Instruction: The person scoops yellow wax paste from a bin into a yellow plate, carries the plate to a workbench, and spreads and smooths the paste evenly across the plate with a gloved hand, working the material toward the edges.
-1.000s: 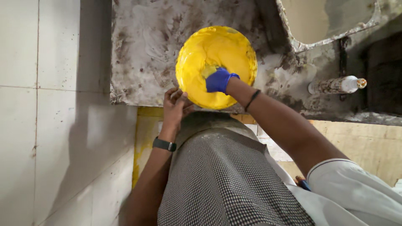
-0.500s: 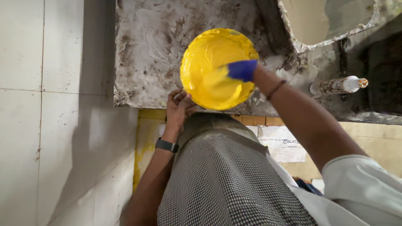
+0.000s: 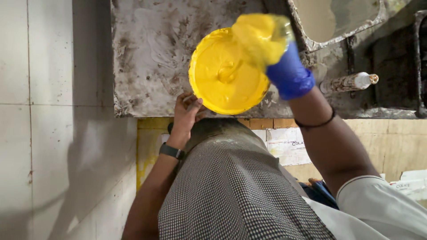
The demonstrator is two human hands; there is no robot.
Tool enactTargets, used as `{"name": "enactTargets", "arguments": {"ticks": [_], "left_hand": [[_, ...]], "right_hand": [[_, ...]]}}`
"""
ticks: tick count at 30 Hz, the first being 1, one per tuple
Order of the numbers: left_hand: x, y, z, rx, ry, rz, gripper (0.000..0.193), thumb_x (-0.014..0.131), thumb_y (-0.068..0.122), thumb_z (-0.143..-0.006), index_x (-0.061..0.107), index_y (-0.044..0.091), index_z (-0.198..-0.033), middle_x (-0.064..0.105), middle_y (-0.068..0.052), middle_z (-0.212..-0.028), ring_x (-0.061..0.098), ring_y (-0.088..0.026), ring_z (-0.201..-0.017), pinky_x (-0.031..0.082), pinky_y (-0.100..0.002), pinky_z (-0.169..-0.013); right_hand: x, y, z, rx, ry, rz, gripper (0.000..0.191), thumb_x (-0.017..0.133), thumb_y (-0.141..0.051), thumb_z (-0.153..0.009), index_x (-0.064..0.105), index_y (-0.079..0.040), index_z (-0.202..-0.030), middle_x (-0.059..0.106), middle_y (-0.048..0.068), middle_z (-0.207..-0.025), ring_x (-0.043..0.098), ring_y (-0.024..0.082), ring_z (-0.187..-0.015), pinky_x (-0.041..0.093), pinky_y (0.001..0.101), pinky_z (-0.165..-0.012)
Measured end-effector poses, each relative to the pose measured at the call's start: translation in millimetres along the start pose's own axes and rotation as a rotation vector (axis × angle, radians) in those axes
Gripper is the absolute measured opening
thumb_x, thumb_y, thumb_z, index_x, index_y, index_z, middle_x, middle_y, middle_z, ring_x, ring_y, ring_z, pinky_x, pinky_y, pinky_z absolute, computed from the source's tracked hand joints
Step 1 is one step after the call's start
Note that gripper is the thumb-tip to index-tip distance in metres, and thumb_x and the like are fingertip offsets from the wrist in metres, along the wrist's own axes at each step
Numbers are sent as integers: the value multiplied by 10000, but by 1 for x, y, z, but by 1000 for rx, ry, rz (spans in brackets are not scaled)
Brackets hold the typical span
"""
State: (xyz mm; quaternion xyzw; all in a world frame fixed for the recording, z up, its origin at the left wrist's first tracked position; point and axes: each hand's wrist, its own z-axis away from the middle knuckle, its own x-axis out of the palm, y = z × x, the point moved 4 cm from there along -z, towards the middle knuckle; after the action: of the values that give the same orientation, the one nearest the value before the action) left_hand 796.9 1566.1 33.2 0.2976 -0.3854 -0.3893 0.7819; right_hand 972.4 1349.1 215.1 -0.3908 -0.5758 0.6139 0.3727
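Note:
A round yellow tub point(image 3: 222, 75) full of thick yellow paste stands on a stained grey worktop point(image 3: 147, 58). My right hand point(image 3: 289, 73), in a blue glove, is raised over the tub's upper right rim. It grips a blurred, paste-covered container point(image 3: 260, 38). My left hand point(image 3: 187, 113) is bare, with a black watch on the wrist. It sits at the worktop's front edge with fingers curled against the tub's lower left side.
A grey trough point(image 3: 338, 18) with pale liquid lies at the back right. A dirty cylinder with a white tip point(image 3: 351, 81) lies right of the tub. Cardboard boxes point(image 3: 284, 146) sit below the worktop. White floor tiles point(image 3: 44, 133) are on the left.
My right hand has lifted out of the tub and moved up and to the right, bringing up the paste-covered container. My left hand stays at the tub's side.

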Motion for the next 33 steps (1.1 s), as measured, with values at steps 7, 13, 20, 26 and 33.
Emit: {"name": "enactTargets", "arguments": {"ticks": [7,13,20,26,33], "left_hand": [[2,4,1,-44,-28,-1,503,718,209,-933,447,146,-1352,620,-18,-1167,712,-179,-929,592,-336,-720],[-3,-5,-2,-29,39,-61,489,724,205,-945,473,121,-1356,627,-28,-1162,718,-189,-943,606,-336,-709],[-4,-17,-8,25,62,38,553,735,208,-911,443,132,-1374,620,-34,-1189,723,-196,-933,620,-339,-710],[-4,-26,-7,-6,126,65,529,721,217,-899,442,154,-1345,635,-45,-1179,718,-188,-915,646,-398,-658],[-5,-30,-10,3,157,44,505,725,221,-945,448,144,-1361,636,-65,-1177,711,-201,-902,596,-355,-643]], "right_hand": [[39,62,-12,-209,6,596,548,858,-133,-847,558,32,-1275,669,153,-1125,635,267,-1005,545,357,-881],[-8,108,-28,3,-243,408,426,774,-246,-977,621,-28,-1309,735,140,-1166,692,237,-1038,579,365,-965],[54,138,-5,-479,-588,1409,623,620,-555,-798,801,-120,-1207,762,104,-1022,712,285,-949,528,408,-868],[29,153,-22,78,-885,849,301,583,-279,-990,724,-144,-1219,734,104,-1213,691,271,-1098,520,446,-1028],[27,112,-25,-481,-354,684,399,613,-115,-991,620,-80,-1388,679,124,-1342,652,264,-1198,533,416,-1043]]}}
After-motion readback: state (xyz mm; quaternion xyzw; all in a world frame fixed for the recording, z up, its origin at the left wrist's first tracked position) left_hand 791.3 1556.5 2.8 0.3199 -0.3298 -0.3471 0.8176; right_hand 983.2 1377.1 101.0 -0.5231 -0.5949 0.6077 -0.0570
